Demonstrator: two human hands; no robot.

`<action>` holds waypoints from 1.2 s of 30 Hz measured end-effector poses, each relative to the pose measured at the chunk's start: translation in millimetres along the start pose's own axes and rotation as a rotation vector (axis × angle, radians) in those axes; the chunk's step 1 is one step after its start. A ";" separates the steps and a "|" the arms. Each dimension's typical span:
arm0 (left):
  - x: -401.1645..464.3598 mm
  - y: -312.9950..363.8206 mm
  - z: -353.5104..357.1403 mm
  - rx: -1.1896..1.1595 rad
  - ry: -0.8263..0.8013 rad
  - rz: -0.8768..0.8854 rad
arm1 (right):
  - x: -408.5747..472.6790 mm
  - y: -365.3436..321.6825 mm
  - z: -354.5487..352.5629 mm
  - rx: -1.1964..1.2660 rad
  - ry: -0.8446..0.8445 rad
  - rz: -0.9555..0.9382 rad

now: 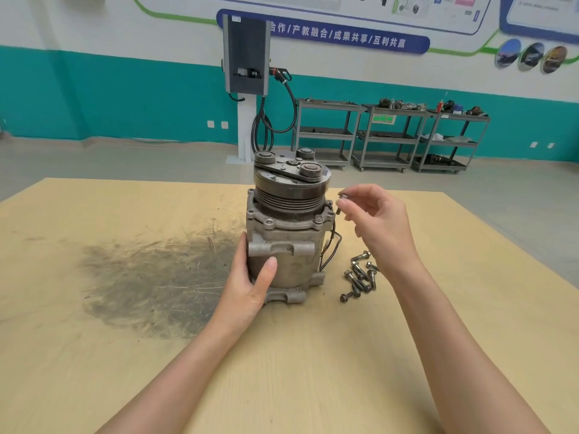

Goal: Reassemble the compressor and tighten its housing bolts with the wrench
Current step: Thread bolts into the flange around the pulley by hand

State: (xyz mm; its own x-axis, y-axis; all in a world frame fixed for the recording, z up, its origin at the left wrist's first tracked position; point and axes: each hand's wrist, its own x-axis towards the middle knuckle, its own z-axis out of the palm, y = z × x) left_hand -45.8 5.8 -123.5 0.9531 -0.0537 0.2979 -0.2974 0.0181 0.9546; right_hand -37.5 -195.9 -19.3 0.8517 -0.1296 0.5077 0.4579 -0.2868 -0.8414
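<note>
A grey metal compressor (294, 245) stands upright on the wooden table (313, 355), its ribbed pulley and clutch plate on top. My left hand (250, 286) grips the lower left of its housing, thumb across the front. My right hand (376, 227) is raised just right of the pulley and pinches a bolt (341, 202) between thumb and fingers, close to the housing's upper right flange. Several loose bolts (360, 277) lie on the table right of the compressor base. No wrench is in view.
A dark greasy smear (150, 277) covers the table left of the compressor. Beyond the table stand a charging post (247, 73) with cables and three grey shelf carts (391, 136) along the teal wall.
</note>
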 end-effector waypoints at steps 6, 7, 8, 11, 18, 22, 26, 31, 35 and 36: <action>0.4 -0.8 -0.6 -0.003 0.003 0.010 | 3.1 5.9 9.1 0.007 -0.014 0.023; 0.6 -2.5 -0.8 -0.004 0.003 0.011 | 3.9 6.4 9.8 0.004 -0.018 0.020; 1.1 -3.9 -0.9 0.000 0.001 0.014 | 4.3 7.0 10.6 0.001 -0.019 0.019; 0.5 -2.5 -0.2 0.004 0.011 -0.003 | 3.9 10.5 12.3 -0.054 -0.005 -0.016; -0.7 1.3 0.0 -0.012 -0.004 -0.001 | 2.9 16.6 8.6 -0.090 -0.049 -0.034; -1.3 4.3 0.3 0.000 -0.002 -0.014 | 1.5 18.3 5.9 0.026 -0.070 0.018; -1.6 4.8 0.0 0.005 -0.009 -0.005 | 1.1 22.1 8.6 0.102 -0.128 0.108; -1.2 5.8 1.3 -0.008 -0.003 0.002 | -0.7 24.9 13.4 0.186 -0.100 0.126; -1.2 6.4 2.3 -0.004 -0.004 0.007 | -2.5 25.4 20.4 0.261 -0.043 0.135; -1.2 6.2 2.2 -0.003 -0.005 0.005 | -2.9 25.0 22.1 0.284 -0.038 0.135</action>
State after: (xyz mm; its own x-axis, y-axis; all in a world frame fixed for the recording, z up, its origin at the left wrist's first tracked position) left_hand -48.9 3.7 -117.9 0.9514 -0.0586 0.3025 -0.3017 0.0212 0.9532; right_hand -22.9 -181.8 -45.9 0.9162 -0.1119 0.3848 0.3881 0.0081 -0.9216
